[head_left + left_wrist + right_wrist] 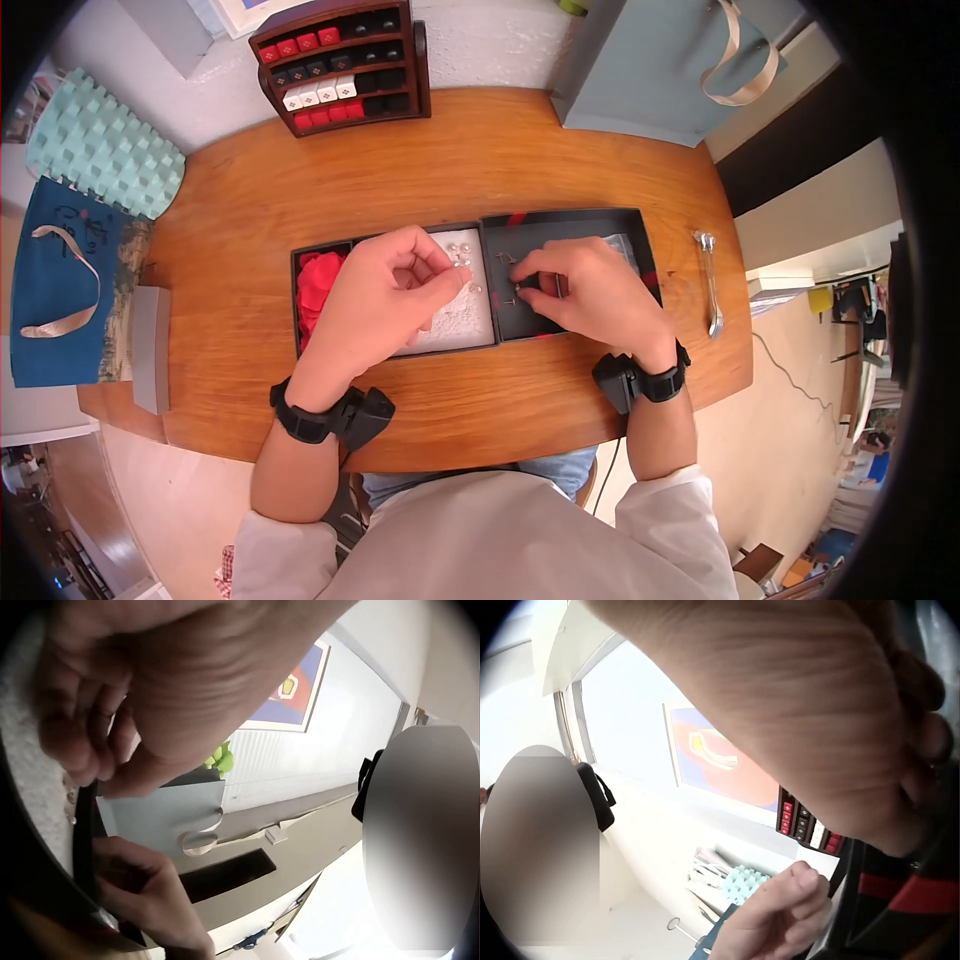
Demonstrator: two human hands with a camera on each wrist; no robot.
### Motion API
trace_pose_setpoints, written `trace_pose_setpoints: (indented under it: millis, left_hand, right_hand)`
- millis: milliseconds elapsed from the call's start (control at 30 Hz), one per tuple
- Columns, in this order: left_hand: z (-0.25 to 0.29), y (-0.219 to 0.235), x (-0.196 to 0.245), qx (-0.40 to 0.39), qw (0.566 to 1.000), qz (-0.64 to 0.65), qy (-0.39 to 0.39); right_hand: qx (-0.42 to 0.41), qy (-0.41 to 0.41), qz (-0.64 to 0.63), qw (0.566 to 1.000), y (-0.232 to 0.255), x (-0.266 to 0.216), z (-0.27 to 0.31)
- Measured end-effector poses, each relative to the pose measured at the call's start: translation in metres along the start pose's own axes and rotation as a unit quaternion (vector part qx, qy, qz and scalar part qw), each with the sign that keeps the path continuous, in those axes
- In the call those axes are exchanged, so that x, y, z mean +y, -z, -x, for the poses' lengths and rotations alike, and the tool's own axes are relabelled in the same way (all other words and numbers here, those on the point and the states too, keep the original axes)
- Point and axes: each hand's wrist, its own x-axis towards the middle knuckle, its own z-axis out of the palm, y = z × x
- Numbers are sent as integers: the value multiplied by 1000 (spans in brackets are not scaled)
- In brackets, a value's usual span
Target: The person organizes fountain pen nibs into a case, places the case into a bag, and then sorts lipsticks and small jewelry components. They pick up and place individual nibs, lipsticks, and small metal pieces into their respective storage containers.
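Observation:
My left hand (pixel 385 290) is over the white padded insert (pixel 470 325) of a black box, thumb and forefinger tips together on a small light piece, mostly hidden. Several pearl-like studs (pixel 459 250) stand in the insert beside these fingertips. Inside the black lid (pixel 560 225) on the right, my right hand (pixel 595 290) pinches a tiny shiny earring-like piece (pixel 518 287) between thumb and forefinger. Small metal earring-like pieces (pixel 507 258) lie in the lid around those fingertips. Red petals (pixel 318 285) fill the box's left compartment, partly covered by my left hand.
A metal wrench-like tool (pixel 711 285) lies right of the lid. At the back stand a wooden rack of small cubes (pixel 335 65) and a grey-blue paper bag (pixel 650 70). A blue bag (pixel 65 290), a grey box (pixel 151 350) and a mint woven basket (pixel 105 145) are on the left.

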Motion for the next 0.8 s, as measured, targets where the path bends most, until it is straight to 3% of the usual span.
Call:
trace_pose_setpoints:
  millis: [133, 233, 300, 333, 400, 567, 633, 767, 800]
  left_hand:
    - [6, 11, 9, -20, 998, 57, -1]
    - [12, 3, 11, -19, 995, 102, -2]
    - [15, -5, 11, -80, 986, 145, -6]
    - [16, -5, 13, -80, 986, 145, -7]
    - [18, -3, 17, -160, 966, 198, 47]
    - [12, 1, 3, -158, 962, 219, 45]
    - [12, 0, 3, -154, 964, 214, 37]
    - [13, 1, 4, -177, 962, 201, 52]
    - [13, 0, 3, -178, 961, 204, 54]
  right_hand:
    - [13, -3, 9, 1000, 2, -6, -2]
    - [75, -10, -82, 994, 7, -21, -4]
    - [101, 6, -255, 962, 5, -35, -3]
    - [101, 7, -255, 962, -1, -36, -4]
    - [131, 53, -341, 929, -15, -34, -5]
    - [138, 57, -330, 932, -23, -31, -5]
    - [121, 22, -416, 901, -23, -37, -5]
    - [83, 21, -418, 904, -15, -33, -4]
    - [81, 56, -386, 917, -17, -27, -5]
